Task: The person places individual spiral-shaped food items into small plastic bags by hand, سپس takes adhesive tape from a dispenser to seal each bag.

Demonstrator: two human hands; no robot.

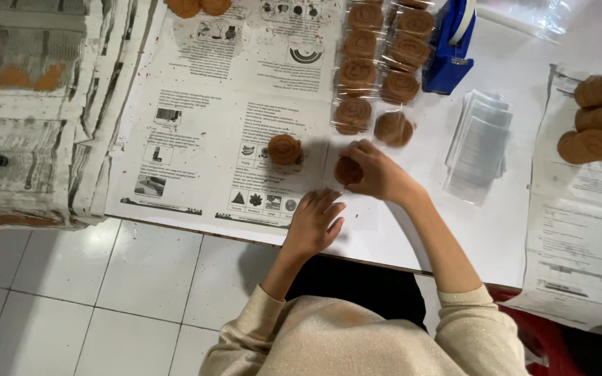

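Right hand [377, 170] pinched a brown coil disc [348, 170]; left hand [313, 224] lay open, empty; loose pinch risked dropping disc off table edge [357, 259]

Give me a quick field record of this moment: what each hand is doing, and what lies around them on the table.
right hand: grips a round brown spiral disc
left hand: flat on the white printed paper sheet, holds nothing
nearest loose piece: brown spiral roll, standing apart, left of the held disc
wrapped pieces: rows of brown discs in clear film
tool: blue tape dispenser
supplies: stack of clear plastic sleeves
far right: three brown cylinder rolls
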